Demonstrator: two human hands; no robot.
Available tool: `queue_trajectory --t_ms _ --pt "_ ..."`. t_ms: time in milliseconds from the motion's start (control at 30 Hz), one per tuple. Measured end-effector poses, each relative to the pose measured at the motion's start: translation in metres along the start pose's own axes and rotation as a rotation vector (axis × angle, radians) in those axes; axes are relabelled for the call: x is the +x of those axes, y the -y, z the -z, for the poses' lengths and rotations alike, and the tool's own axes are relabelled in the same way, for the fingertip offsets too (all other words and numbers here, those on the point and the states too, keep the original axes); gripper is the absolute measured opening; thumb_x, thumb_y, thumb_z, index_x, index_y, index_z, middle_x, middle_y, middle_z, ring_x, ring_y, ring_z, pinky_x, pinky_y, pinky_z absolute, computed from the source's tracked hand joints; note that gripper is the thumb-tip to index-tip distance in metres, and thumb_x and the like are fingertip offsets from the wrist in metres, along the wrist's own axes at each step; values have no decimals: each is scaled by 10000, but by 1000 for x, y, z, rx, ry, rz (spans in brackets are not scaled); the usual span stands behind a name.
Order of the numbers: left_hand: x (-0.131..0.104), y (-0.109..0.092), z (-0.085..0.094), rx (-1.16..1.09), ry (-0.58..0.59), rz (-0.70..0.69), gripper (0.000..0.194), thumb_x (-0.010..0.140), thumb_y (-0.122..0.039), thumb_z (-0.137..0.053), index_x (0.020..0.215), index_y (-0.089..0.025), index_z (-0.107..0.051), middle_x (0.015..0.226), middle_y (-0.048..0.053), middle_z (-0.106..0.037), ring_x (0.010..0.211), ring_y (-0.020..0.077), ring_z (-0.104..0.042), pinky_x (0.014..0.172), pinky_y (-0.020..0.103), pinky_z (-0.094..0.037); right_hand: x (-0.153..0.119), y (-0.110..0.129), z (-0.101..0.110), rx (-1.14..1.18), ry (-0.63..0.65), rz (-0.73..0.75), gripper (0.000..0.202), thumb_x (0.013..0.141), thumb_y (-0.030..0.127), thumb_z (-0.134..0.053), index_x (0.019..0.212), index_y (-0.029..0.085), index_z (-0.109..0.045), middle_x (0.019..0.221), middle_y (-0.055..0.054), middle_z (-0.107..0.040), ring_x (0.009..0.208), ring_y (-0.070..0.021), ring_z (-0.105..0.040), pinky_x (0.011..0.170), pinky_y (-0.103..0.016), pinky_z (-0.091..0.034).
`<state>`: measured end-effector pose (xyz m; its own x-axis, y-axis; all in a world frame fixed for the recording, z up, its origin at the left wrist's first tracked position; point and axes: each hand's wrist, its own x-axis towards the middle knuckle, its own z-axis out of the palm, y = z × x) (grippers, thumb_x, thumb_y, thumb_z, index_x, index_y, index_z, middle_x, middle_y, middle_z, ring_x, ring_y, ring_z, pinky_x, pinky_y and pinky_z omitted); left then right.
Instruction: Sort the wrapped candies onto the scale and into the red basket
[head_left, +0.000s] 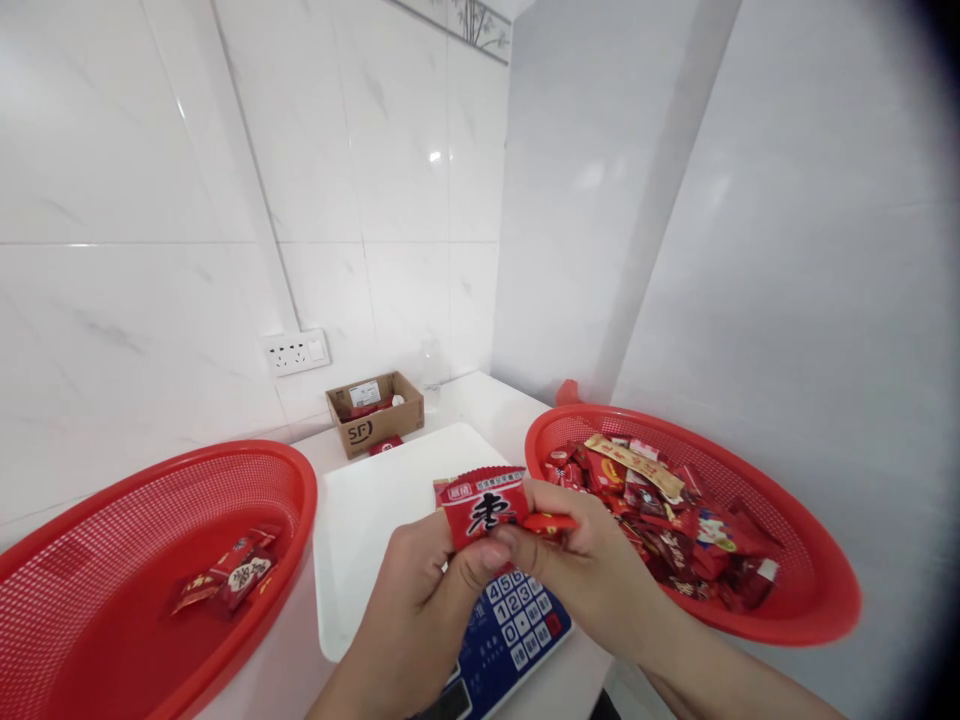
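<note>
Both hands up over a countertop scale, thumbs nearly meeting. Left hand curled, thumb and fingers pinching the lower left of a red snack packet with a large black character on a white-edged face; right hand likewise half closed, thumb pressed on the same packet's lower right side. Bit of red-and-yellow wrapping shows among the right fingers; cannot tell if it is a separate packet. Packet held above the scale, in front of its white weighing pan; blue keypad panel below, partly covered by the hands. To the left, red plastic basket, a few wrapped packets on its floor. To the right, second red basket, heaped with assorted wrapped snacks, a long gold sachet lying on top. Behind the pan, small cardboard box marked SF, red packets inside; wall socket above, to its left.
</note>
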<state>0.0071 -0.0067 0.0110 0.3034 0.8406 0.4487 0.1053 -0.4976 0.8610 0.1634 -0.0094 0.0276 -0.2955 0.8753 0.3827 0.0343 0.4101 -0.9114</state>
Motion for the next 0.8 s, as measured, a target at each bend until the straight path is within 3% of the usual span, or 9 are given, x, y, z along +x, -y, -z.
queue_trajectory --t_ms 233,467,667,800 --pt "5 -1 1 -65 6 17 346 927 -377 -437 694 -185 -606 612 -18 -573 575 111 -492 531 200 -374 0 -7 -1 56 42 -74 263 876 428 -564 798 181 -605 647 22 -594 602 -88 -534 551 -177 -424" --pt "0 -10 -6 -96 -137 -83 348 888 -369 -510 608 -175 -583 540 -26 -527 495 93 -436 465 191 -343 -8 -3 -4 -36 16 23 217 860 335 -597 720 169 -610 638 25 -583 577 -81 -501 530 -173 -392" --pt "-5 -7 -4 -289 -16 80 300 811 -423 -612 640 -177 -624 618 -5 -586 594 119 -512 553 200 -423 -8 -4 -8 97 -33 59 281 849 340 -604 630 171 -551 579 31 -568 518 -76 -480 479 -171 -369" --pt "-7 -9 -5 -454 -21 229 260 738 -413 -692 628 -183 -638 630 -14 -576 646 125 -523 596 201 -432 -8 -12 -14 227 -67 63 337 848 365 -600 590 175 -497 560 16 -592 510 -92 -522 473 -186 -394"
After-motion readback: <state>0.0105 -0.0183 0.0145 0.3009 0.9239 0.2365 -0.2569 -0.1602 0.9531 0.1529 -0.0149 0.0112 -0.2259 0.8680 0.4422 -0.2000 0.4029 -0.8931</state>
